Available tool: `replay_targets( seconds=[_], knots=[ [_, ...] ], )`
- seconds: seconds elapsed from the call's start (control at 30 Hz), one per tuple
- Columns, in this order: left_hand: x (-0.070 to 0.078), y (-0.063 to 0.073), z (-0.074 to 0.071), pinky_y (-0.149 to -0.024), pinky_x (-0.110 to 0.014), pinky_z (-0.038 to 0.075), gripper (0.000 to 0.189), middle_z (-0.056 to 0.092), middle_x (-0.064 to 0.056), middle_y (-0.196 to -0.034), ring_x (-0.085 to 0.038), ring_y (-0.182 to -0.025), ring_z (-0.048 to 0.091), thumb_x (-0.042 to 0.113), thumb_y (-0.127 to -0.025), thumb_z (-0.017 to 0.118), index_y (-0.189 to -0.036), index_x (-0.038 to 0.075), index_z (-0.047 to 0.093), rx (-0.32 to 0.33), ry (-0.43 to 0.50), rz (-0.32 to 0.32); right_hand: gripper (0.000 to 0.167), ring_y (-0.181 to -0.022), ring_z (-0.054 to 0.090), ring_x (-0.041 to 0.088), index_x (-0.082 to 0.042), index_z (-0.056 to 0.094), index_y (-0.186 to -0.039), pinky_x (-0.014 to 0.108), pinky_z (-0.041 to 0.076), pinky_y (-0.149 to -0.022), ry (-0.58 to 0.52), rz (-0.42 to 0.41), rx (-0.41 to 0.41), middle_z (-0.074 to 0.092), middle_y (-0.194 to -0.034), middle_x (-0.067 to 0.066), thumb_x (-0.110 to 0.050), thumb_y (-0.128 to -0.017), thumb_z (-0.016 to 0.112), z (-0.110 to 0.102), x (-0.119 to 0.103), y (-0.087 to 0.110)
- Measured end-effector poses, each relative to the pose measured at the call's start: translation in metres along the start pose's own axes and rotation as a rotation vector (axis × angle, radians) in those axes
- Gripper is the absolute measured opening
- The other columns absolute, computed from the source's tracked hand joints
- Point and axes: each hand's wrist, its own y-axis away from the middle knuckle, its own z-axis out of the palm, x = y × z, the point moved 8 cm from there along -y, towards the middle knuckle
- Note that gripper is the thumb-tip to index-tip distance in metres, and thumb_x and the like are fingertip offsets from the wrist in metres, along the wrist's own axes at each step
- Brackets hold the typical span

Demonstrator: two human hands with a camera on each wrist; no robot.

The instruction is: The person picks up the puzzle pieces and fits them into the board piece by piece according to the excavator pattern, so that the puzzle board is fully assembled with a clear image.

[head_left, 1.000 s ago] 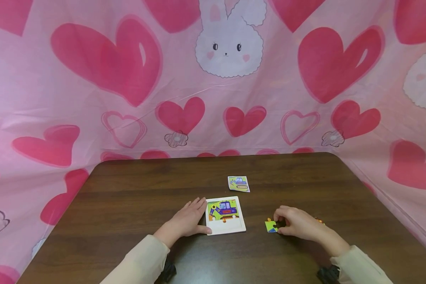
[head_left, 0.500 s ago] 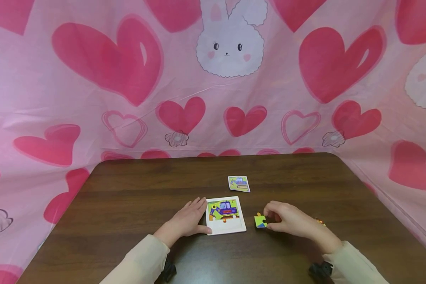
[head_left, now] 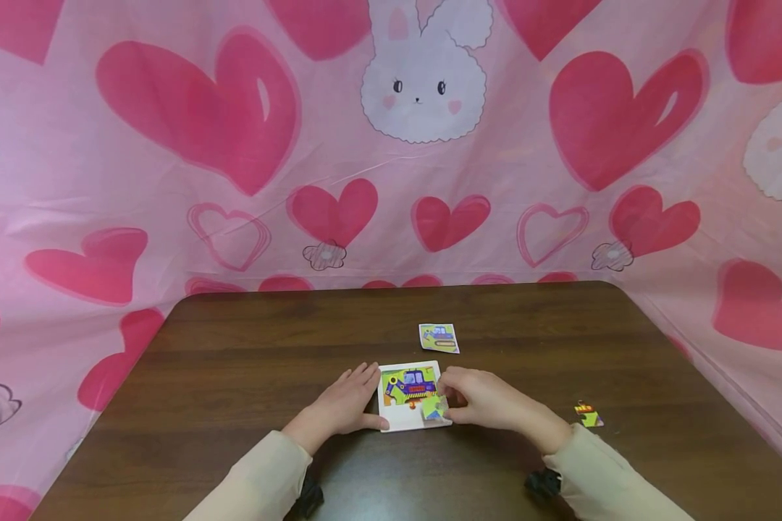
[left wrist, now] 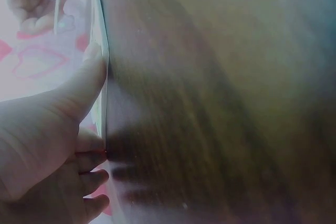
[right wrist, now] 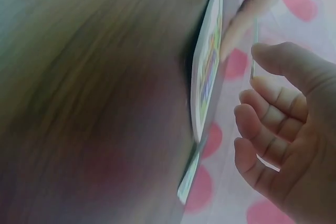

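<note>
In the head view a white puzzle tray (head_left: 400,420) lies on the table, its upper part filled with joined pieces picturing a purple digger (head_left: 412,385). My left hand (head_left: 342,407) rests at the tray's left edge with fingers extended, the thumb over its near left corner. Between thumb and fingers my right hand (head_left: 489,398) pinches a green and blue puzzle piece (head_left: 433,409) over the tray's lower right. The left wrist view has this puzzle piece (left wrist: 57,14) edge-on and raised. Seen from the right wrist, the piece (right wrist: 255,30) is a thin upright sliver above the tray (right wrist: 196,98).
A small picture card (head_left: 439,338) with a similar digger lies behind the tray. To the right, by the right forearm, are loose yellow and red puzzle pieces (head_left: 588,414). The brown table (head_left: 267,347) ends at a pink heart-patterned cloth (head_left: 247,217).
My right hand has carried the green and blue puzzle piece leftward from the table to above the tray's lower right. The loose pieces at right are now uncovered. My left hand stays put.
</note>
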Motion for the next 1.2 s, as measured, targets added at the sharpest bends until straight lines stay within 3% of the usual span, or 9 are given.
replay_targets(
  seconds=[0.43,1.2],
  knots=[
    [0.002,0.000,0.000,-0.105,-0.047,0.022,0.088,0.032,-0.019,-0.143,-0.033,-0.133,0.025,0.051,-0.077,0.066,-0.137,-0.006,0.037,0.011,-0.019,0.025,0.015,-0.060,0.043,0.004,-0.014,0.059,-0.082,0.019,0.036,-0.051,0.044,-0.038,-0.071,0.049,-0.072,-0.009,-0.017,-0.074,0.072,0.030,-0.021,-0.036],
    [0.003,0.000,-0.002,-0.105,-0.047,0.022,0.090,0.033,-0.019,-0.143,-0.033,-0.132,0.026,0.052,-0.075,0.068,-0.136,-0.006,0.037,0.010,-0.054,0.029,0.015,-0.059,0.042,0.006,-0.012,0.061,-0.079,0.021,0.034,-0.051,0.132,-0.025,-0.082,0.045,-0.067,-0.009,-0.019,-0.072,0.072,0.038,-0.027,-0.048]
  ],
)
